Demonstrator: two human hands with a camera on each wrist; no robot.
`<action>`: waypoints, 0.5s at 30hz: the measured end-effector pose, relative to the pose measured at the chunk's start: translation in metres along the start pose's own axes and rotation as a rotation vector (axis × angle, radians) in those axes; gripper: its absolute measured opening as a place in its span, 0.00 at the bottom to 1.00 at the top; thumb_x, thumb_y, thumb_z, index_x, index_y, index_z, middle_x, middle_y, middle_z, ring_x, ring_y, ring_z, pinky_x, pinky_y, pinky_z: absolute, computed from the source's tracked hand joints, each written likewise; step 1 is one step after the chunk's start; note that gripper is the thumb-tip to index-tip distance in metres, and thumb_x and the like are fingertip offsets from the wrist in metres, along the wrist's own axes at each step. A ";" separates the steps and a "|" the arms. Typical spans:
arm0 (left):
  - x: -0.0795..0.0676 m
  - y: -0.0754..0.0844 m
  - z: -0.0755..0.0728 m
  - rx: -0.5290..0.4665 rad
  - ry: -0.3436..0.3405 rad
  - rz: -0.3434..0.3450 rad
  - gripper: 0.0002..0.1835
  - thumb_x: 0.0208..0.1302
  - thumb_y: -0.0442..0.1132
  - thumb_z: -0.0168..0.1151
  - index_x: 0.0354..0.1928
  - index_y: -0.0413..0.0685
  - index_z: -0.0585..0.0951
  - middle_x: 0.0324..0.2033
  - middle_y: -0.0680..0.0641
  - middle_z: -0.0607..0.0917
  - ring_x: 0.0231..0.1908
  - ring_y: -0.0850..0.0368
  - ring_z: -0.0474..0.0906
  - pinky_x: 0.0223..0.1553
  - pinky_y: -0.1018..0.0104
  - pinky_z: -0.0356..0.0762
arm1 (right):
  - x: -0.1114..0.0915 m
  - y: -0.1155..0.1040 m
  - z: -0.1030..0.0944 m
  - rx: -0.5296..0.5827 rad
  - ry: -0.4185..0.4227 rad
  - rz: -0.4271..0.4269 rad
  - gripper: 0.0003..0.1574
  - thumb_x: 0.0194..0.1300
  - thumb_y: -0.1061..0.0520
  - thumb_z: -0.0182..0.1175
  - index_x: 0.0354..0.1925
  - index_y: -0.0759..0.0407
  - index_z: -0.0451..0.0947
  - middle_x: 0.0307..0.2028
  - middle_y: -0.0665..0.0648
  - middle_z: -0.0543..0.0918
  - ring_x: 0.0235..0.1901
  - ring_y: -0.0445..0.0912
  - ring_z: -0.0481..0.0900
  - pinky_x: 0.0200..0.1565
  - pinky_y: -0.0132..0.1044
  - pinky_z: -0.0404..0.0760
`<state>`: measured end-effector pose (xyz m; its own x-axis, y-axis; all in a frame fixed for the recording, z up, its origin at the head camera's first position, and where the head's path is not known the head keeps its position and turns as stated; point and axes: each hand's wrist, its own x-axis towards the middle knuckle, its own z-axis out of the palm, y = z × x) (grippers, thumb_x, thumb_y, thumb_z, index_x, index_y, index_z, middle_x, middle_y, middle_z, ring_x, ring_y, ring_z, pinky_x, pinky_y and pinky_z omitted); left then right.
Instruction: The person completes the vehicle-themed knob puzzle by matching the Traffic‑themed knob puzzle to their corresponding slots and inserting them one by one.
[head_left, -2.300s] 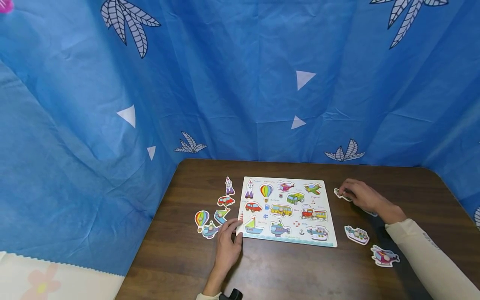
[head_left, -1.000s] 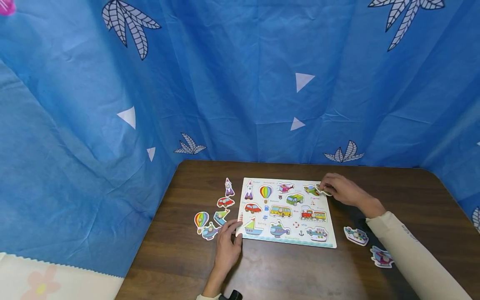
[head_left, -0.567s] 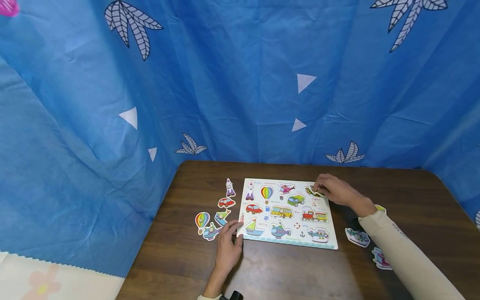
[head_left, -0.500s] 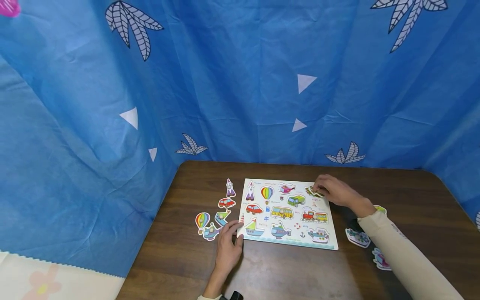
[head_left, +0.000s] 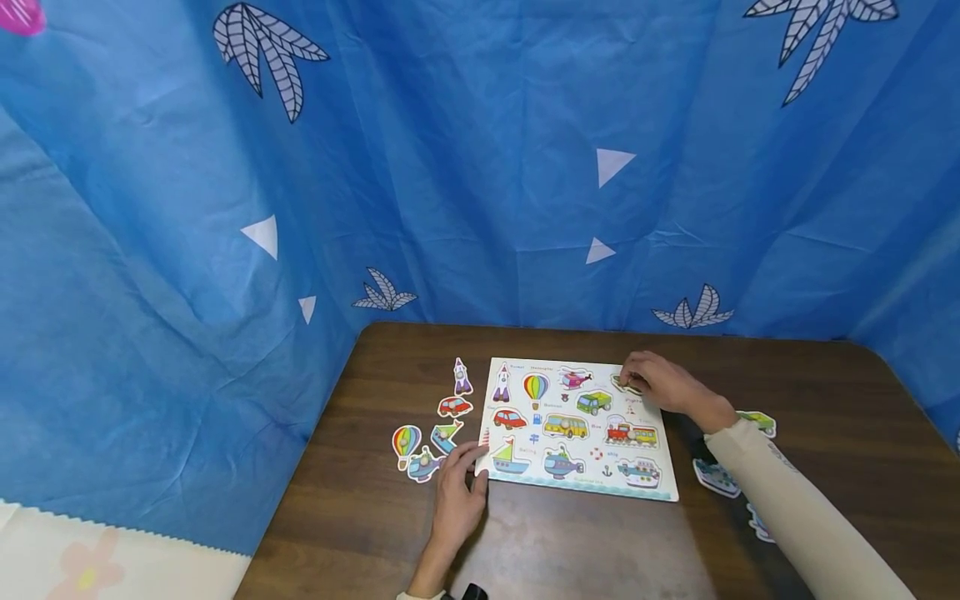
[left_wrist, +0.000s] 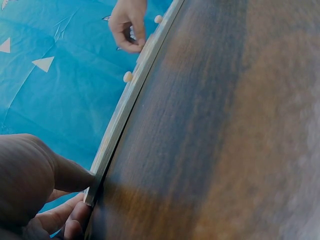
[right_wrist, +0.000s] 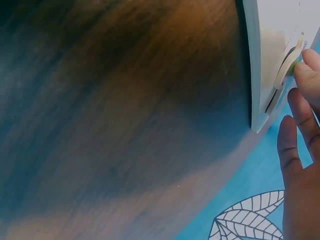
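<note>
A white peg puzzle board [head_left: 551, 486] printed with vehicles lies on the wooden table. My left hand [head_left: 459, 498] holds its lower left corner; in the left wrist view the thumb [left_wrist: 75, 175] presses the board's edge [left_wrist: 117, 122], with fingers on the other side. My right hand [head_left: 663, 383] is over the board's top right corner and pinches a green airplane puzzle piece [head_left: 625, 385]. In the right wrist view this piece [right_wrist: 287, 67] sits tilted at its cutout, one side raised; thumb and fingers partly hide it. Bus and train pieces lie in the board, their round knobs showing.
Left of the board lie loose pieces: a rocket [head_left: 462, 379], a red car [head_left: 454, 407], a balloon [head_left: 406, 443], a sailboat [head_left: 446, 435] and a submarine [head_left: 422, 467]. On the right, a green truck [head_left: 761, 422] and a ship [head_left: 715, 477] are partly under the right sleeve. A blue curtain [head_left: 480, 167] hangs behind.
My right hand has taken the airplane piece from the table right of the board and carried it left onto the board's top right corner. The left hand stays at the board's corner.
</note>
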<state>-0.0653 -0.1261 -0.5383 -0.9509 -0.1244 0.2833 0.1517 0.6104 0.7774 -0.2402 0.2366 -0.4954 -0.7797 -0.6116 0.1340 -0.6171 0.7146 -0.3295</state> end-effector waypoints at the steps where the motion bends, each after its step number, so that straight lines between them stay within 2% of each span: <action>1: 0.000 0.000 0.000 -0.003 -0.001 0.001 0.19 0.55 0.22 0.66 0.49 0.39 0.86 0.51 0.43 0.83 0.39 0.53 0.77 0.45 0.61 0.72 | 0.001 0.000 0.000 -0.001 -0.002 0.002 0.12 0.65 0.71 0.61 0.37 0.54 0.82 0.39 0.51 0.81 0.41 0.47 0.78 0.43 0.46 0.80; 15: 0.000 0.001 -0.001 -0.018 0.004 0.017 0.19 0.53 0.21 0.65 0.48 0.38 0.86 0.50 0.43 0.83 0.38 0.53 0.77 0.44 0.62 0.72 | 0.003 0.001 0.005 0.001 -0.022 0.058 0.11 0.66 0.69 0.61 0.37 0.53 0.82 0.40 0.51 0.81 0.41 0.46 0.78 0.44 0.46 0.81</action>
<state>-0.0653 -0.1263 -0.5369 -0.9472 -0.1173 0.2985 0.1726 0.5980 0.7827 -0.2427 0.2341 -0.4996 -0.8116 -0.5766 0.0939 -0.5709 0.7488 -0.3367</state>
